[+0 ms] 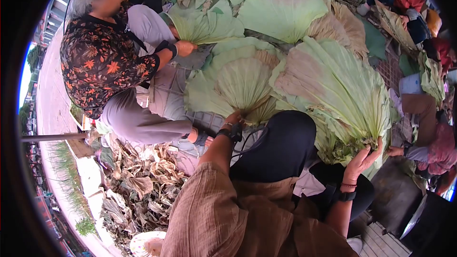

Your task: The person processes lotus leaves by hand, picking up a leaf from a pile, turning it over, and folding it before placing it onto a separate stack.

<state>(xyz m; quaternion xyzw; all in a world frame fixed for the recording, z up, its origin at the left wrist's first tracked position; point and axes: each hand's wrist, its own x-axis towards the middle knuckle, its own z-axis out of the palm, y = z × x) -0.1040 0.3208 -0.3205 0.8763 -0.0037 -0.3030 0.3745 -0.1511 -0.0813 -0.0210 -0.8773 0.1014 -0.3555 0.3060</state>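
Observation:
In front of me, my left hand (235,118) is closed on the gathered base of a lotus leaf (243,81), which fans out away from me, pale green with brown patches. My right hand (364,160) grips the bunched stem end of a thick stack of lotus leaves (342,85). Its thumb and fingers wrap the base, and the large pleated leaves spread up and to the left. Behind these two lies another layered pile of broad lotus leaves (281,12).
At left, a seated person (104,62) in a flowered top holds a lotus leaf (204,24). Crumpled dry leaves (140,185) are heaped at lower left beside a patterned bowl (147,243). Other people sit at right, near a pale bucket (410,84).

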